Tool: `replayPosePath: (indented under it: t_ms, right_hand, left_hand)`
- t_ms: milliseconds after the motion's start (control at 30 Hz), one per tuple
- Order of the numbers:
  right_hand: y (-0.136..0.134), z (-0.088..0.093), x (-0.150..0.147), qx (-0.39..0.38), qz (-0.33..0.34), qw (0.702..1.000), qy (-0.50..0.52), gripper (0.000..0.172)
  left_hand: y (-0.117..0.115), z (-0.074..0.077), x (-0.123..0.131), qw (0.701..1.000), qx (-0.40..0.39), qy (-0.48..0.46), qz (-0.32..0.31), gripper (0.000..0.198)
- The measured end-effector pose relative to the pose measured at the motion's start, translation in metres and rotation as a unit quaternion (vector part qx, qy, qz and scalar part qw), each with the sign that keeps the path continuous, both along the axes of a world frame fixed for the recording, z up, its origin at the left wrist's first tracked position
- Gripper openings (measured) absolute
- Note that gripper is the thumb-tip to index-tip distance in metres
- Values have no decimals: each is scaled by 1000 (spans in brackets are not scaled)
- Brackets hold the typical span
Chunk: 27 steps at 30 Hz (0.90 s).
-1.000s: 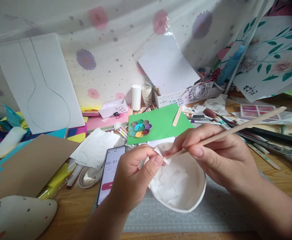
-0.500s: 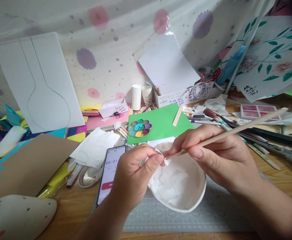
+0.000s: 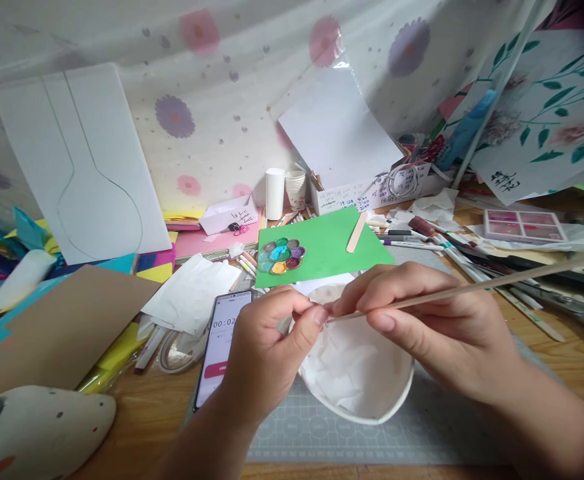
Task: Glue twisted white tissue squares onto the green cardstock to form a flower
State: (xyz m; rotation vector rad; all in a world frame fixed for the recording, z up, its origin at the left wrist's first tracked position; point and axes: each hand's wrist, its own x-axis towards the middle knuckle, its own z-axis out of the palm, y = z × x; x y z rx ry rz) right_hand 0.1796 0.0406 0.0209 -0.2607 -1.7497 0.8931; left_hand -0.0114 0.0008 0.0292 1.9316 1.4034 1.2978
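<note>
A white bowl [image 3: 389, 393] with torn white paper pieces [image 3: 342, 370] inside stands under my two hands. My left hand [image 3: 277, 347] is closed in a pinch over its left rim, on a small scrap of white paper mostly hidden by the fingertips. My right hand [image 3: 437, 327], over the bowl's right side, grips a thin wooden stick [image 3: 512, 277] between thumb and fingers. The stick slants up to the right, and its lower end meets the left fingertips. Beneath the bowl lies a grey cutting mat [image 3: 292, 433].
Left of the bowl lies a phone [image 3: 217, 360] with a running timer, beside a tape roll [image 3: 172, 357] and white paper [image 3: 189, 293]. Behind is a green sheet [image 3: 322, 240] with a paint palette [image 3: 282, 255] and a flat wooden stick [image 3: 356, 233]. Pens and scissors [image 3: 562, 300] crowd the right.
The wooden stick has tipped lower at its right end, which now reaches the picture's edge. My right hand has turned slightly with it. Less of the white scrap shows at my left fingertips.
</note>
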Motion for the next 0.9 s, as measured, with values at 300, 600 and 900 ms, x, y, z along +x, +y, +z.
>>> replayPosePath:
  t_ms: [300,600,900]
  right_hand:
    - [2,-1,-1,12,-9,1000,-13,14]
    - [0,3,-1,-50,-7,999,21,10]
    - [1,3,0,-24,-21,999,12,13]
  left_hand:
    - [-1,2,-1,1000,-2,-2,1,24]
    - [-1,-2,-5,992,-59,-91,-72,11]
    - [-4,-5,0,994,-66,-82,-38,11]
